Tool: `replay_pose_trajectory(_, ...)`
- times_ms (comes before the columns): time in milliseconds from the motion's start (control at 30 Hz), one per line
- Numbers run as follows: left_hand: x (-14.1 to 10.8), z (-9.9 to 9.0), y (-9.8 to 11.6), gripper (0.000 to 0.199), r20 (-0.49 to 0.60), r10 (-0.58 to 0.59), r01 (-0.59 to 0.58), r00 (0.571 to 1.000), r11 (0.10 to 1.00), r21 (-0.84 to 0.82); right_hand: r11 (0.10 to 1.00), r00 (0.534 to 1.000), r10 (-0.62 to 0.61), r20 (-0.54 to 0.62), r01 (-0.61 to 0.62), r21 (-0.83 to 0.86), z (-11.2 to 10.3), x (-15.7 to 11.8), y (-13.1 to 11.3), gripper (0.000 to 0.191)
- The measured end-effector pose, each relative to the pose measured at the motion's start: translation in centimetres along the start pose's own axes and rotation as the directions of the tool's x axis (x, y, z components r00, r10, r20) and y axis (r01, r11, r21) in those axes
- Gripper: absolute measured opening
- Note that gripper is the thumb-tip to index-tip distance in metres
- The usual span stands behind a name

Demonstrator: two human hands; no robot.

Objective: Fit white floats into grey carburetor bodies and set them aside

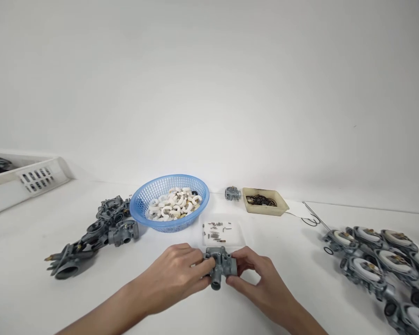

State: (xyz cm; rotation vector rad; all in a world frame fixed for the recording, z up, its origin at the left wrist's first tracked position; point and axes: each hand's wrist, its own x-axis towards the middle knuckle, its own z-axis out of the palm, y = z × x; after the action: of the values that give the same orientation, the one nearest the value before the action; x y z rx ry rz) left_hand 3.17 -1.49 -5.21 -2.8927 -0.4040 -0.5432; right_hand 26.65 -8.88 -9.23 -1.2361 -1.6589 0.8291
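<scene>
A grey metal carburetor body (220, 261) is held between my two hands at the front middle of the table, its round spout pointing toward me. My left hand (181, 270) grips its left side, fingers closed around the edge. On the right side, the thumb and fingers of my right hand (256, 277) pinch the body. Just behind it lies a shallow white tray (235, 232) with small metal pins, springs and a brass-coloured piece. What my fingertips cover on the carburetor is hidden.
A blue basket (136, 207) holds white C-shaped floats. Carburetor bodies (124, 232) cluster at left, near a white crate (38, 179). At back are another carburetor (232, 193) and a tan tray (265, 211) of black rings. Carburetors with white floats (366, 270) stand in rows at right, beside a metal rod (316, 215).
</scene>
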Motion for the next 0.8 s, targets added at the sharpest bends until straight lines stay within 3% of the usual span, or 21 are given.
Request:
replay_pose_trajectory(133, -1.5, 2.3, -0.4, 0.013, -0.084, 0.001, -0.001, 0.996, 1.0, 0.005, 1.0, 1.0, -0.008, -0.012, 0.008, 0.003, 0.6, -0.2, 0.9, 0.022)
replay_pose_trajectory(267, -2.8, 3.7, -0.4, 0.027, -0.082, -0.005, 0.004, 0.997, 1.0, -0.018, 1.0, 1.0, -0.004, 0.025, 0.004, -0.005, 1.0, -0.2, 1.7, 0.022)
replay_pose_trajectory(367, -3.4, 3.7, -0.4, 0.062, -0.055, -0.139, 0.128, 0.989, 0.978, -0.168, 1.0, 0.999, 0.016, 0.049, -0.017, 0.008, 1.1, -0.2, 2.2, 0.023)
replay_pose_trajectory(433, -3.6, 3.6, -0.5, 0.096, 0.008, -0.274, 0.264, 0.962, 0.919, -0.293, 1.0, 0.998, 0.017, 0.057, -0.017, 0.013, 1.2, -0.2, 2.5, 0.024)
replay_pose_trajectory(500, -3.7, 3.7, -0.6, 0.115, 0.087, -0.367, 0.371, 0.926, 0.846, -0.381, 0.999, 0.997, 0.017, 0.076, -0.019, 0.029, 1.4, -0.4, 2.6, 0.024)
replay_pose_trajectory(567, -3.6, 4.0, -0.6, 0.112, 0.142, -0.413, 0.429, 0.9, 0.779, -0.457, 0.998, 0.994, 0.031, 0.102, -0.037, 0.058, 1.6, -0.5, 2.6, 0.024)
replay_pose_trajectory(667, -3.5, 4.9, -0.2, 0.087, 0.181, -0.413, 0.436, 0.892, 0.69, -0.578, 0.992, 0.99, 0.055, 0.133, -0.07, 0.108, 1.9, -0.5, 2.4, 0.024)
replay_pose_trajectory(800, -3.3, 5.6, 0.1, 0.068, 0.148, -0.399, 0.397, 0.905, 0.666, -0.632, 0.974, 0.973, 0.101, 0.206, -0.139, 0.18, 2.0, -0.4, 2.6, 0.023)
